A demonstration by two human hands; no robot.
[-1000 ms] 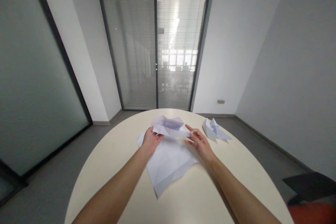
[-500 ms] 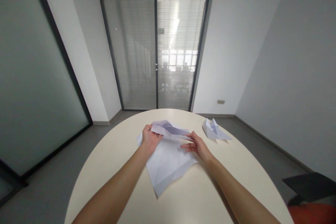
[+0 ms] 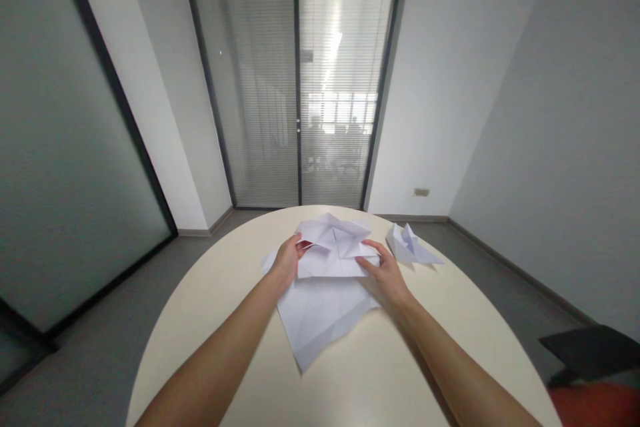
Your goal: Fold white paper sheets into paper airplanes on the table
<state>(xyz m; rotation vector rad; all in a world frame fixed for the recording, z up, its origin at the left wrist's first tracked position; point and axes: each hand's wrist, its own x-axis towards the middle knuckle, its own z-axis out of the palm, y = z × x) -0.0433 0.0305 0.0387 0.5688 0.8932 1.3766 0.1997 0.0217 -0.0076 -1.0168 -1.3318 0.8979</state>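
Between my hands is a folded sheet of white paper [image 3: 333, 260], its creased flaps partly raised and its broad face turned toward me. My left hand [image 3: 289, 259] grips its left edge, with some fingers tucked behind the paper. At the right edge, my right hand [image 3: 383, 270] pinches the sheet between thumb and fingers. Underneath lies a second, larger creased sheet of paper [image 3: 320, 323], flat on the table with one corner pointing toward me. The folded sheet covers the far part of it.
A folded white paper boat-like shape [image 3: 410, 245] stands on the round cream table [image 3: 240, 360] at the right. A black and red chair [image 3: 595, 360] is beyond the table's right edge. Glass doors with blinds [image 3: 300, 100] stand behind the table.
The folded paper has been turned so that its flaps and centre crease face me, and it now looks wider. My right fingers have closed on its right edge.
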